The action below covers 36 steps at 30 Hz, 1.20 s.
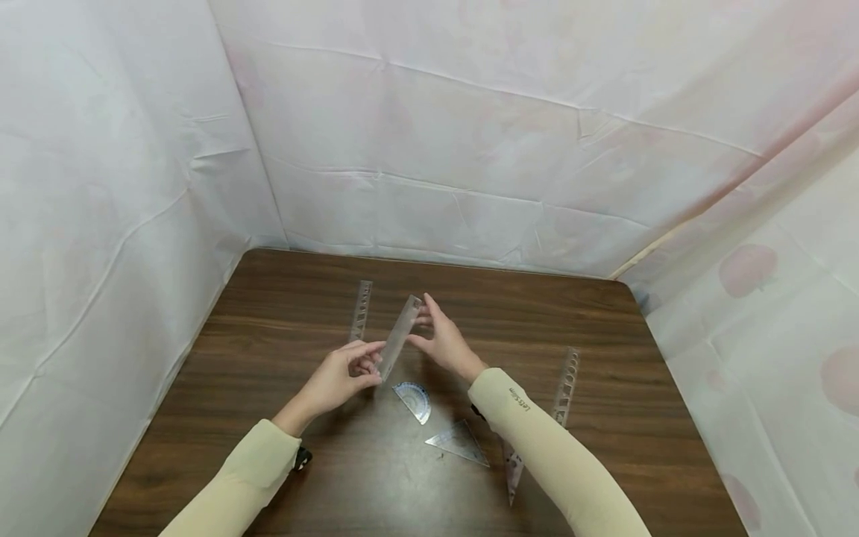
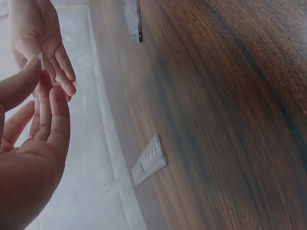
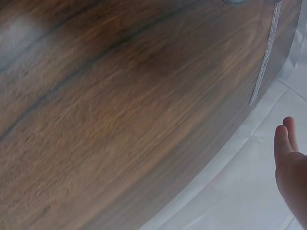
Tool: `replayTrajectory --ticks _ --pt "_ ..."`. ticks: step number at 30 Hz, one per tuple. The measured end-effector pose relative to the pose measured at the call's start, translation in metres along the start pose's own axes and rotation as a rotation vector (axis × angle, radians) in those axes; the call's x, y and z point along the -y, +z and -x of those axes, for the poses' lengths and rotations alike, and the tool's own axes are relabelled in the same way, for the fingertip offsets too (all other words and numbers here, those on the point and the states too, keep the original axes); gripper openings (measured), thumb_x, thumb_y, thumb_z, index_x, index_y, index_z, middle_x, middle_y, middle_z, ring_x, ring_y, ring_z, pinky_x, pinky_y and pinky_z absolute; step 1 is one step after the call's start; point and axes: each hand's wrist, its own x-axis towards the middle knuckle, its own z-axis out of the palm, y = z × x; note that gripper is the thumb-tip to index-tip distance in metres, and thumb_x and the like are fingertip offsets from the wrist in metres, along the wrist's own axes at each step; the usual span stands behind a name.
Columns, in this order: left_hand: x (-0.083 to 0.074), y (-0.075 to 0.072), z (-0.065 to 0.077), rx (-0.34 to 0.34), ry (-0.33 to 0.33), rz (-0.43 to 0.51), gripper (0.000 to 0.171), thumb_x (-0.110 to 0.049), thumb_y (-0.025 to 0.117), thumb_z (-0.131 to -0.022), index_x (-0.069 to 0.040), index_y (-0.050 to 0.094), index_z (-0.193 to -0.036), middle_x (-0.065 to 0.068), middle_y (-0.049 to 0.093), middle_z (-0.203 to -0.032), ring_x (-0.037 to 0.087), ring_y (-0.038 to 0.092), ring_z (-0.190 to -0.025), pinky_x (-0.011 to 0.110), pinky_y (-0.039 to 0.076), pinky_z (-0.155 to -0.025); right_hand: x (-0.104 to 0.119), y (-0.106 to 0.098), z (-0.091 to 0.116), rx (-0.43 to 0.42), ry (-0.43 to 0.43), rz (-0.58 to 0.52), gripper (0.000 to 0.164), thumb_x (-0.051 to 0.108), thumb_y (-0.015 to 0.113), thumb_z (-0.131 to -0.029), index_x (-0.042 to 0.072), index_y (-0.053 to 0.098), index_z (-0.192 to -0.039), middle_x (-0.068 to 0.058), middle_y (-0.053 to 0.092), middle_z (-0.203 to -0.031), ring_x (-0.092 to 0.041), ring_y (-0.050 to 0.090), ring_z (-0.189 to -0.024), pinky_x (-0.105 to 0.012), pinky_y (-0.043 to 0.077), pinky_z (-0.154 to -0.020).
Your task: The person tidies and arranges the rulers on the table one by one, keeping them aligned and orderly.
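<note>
My left hand pinches a clear plastic ruler near its lower end, thumb against fingers. The ruler is held slanting above the table. By its upper end is my right hand, with fingers extended right behind the ruler's edge. In the left wrist view the ruler shows only as a thin sliver at the left fingertips, and the right hand appears beyond it, its fingers loosely straight. Below the hands, a small clear protractor lies on the table.
A clear stencil ruler lies behind the left hand, and another lies at the right, partly behind the right sleeve. A clear set square lies near the protractor. Beside it a pointed clear piece is partly hidden by the right forearm. Pale curtains surround the wooden table.
</note>
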Motion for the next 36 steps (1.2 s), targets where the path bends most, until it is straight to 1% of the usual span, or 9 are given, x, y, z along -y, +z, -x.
replayTrajectory --ticks 3,5,10,14,19,24,26,30,36 --pt "0.002 0.002 -0.002 -0.025 0.011 0.014 0.062 -0.004 0.082 -0.085 -0.002 0.060 -0.142 0.011 0.068 -0.110 0.015 0.071 -0.093 0.028 0.059 -0.084 0.002 0.002 0.002 0.026 -0.005 -0.010 0.097 0.014 0.076 -0.094 -0.001 0.010 -0.164 -0.017 0.058 -0.145 -0.032 0.064 -0.128 -0.048 0.044 -0.116" --pt "0.002 0.003 -0.002 -0.036 0.009 0.021 0.061 -0.004 0.082 -0.085 -0.002 0.061 -0.142 0.013 0.068 -0.111 0.016 0.072 -0.093 0.026 0.059 -0.083 0.002 0.003 0.003 0.049 -0.006 -0.013 0.097 0.017 0.074 -0.096 0.001 0.008 -0.165 -0.014 0.058 -0.146 -0.029 0.065 -0.127 -0.048 0.045 -0.115" --pt "0.003 0.005 -0.004 -0.051 -0.002 0.041 0.061 -0.003 0.081 -0.085 -0.001 0.060 -0.142 0.015 0.068 -0.112 0.017 0.072 -0.093 0.022 0.058 -0.083 0.004 0.006 0.006 0.113 0.003 -0.051 0.097 0.019 0.073 -0.096 0.008 0.007 -0.167 -0.007 0.054 -0.154 -0.026 0.064 -0.128 -0.047 0.049 -0.112" --pt "0.002 0.005 -0.006 -0.069 -0.020 0.055 0.062 -0.002 0.081 -0.086 -0.001 0.059 -0.143 0.014 0.067 -0.113 0.018 0.072 -0.094 0.025 0.059 -0.084 0.005 0.008 0.009 0.139 -0.011 -0.060 0.098 0.019 0.074 -0.096 0.009 0.007 -0.167 -0.004 0.049 -0.160 -0.026 0.063 -0.130 -0.048 0.046 -0.114" --pt "0.001 0.005 -0.011 -0.091 -0.032 0.036 0.063 -0.004 0.082 -0.085 -0.003 0.059 -0.144 0.013 0.068 -0.113 0.019 0.072 -0.095 0.029 0.059 -0.085 0.006 0.010 0.010 0.162 -0.045 -0.050 0.099 0.020 0.075 -0.095 0.008 0.009 -0.167 -0.003 0.043 -0.164 -0.029 0.062 -0.132 -0.053 0.040 -0.118" --pt "0.003 0.005 -0.014 -0.112 -0.018 0.010 0.064 -0.006 0.083 -0.084 -0.001 0.059 -0.143 0.010 0.069 -0.111 0.019 0.073 -0.094 0.032 0.060 -0.084 0.005 0.011 0.011 0.206 -0.051 -0.048 0.104 0.022 0.079 -0.092 0.010 0.008 -0.167 0.002 0.036 -0.168 -0.030 0.059 -0.136 -0.053 0.042 -0.117" --pt "0.002 0.005 -0.016 -0.116 -0.021 0.003 0.065 -0.005 0.084 -0.083 0.000 0.059 -0.143 0.010 0.069 -0.111 0.019 0.073 -0.094 0.033 0.061 -0.085 0.004 0.011 0.011 0.228 -0.054 -0.054 0.106 0.022 0.080 -0.091 0.010 0.008 -0.167 0.001 0.032 -0.170 -0.031 0.057 -0.137 -0.052 0.044 -0.116" --pt "0.002 0.005 -0.019 -0.110 -0.031 -0.021 0.068 -0.006 0.085 -0.082 0.000 0.058 -0.144 0.009 0.070 -0.110 0.018 0.072 -0.094 0.035 0.061 -0.087 0.003 0.012 0.010 0.258 -0.057 -0.059 0.107 0.021 0.080 -0.090 0.010 0.007 -0.167 0.000 0.027 -0.171 -0.029 0.056 -0.139 -0.051 0.044 -0.116" --pt "0.005 0.001 -0.022 -0.055 -0.052 -0.060 0.067 -0.007 0.084 -0.083 0.000 0.058 -0.144 0.012 0.072 -0.112 0.018 0.072 -0.096 0.033 0.060 -0.088 0.001 0.014 0.010 0.265 -0.044 -0.065 0.106 0.020 0.080 -0.090 0.010 0.008 -0.167 -0.002 0.028 -0.171 -0.031 0.055 -0.140 -0.052 0.043 -0.116"
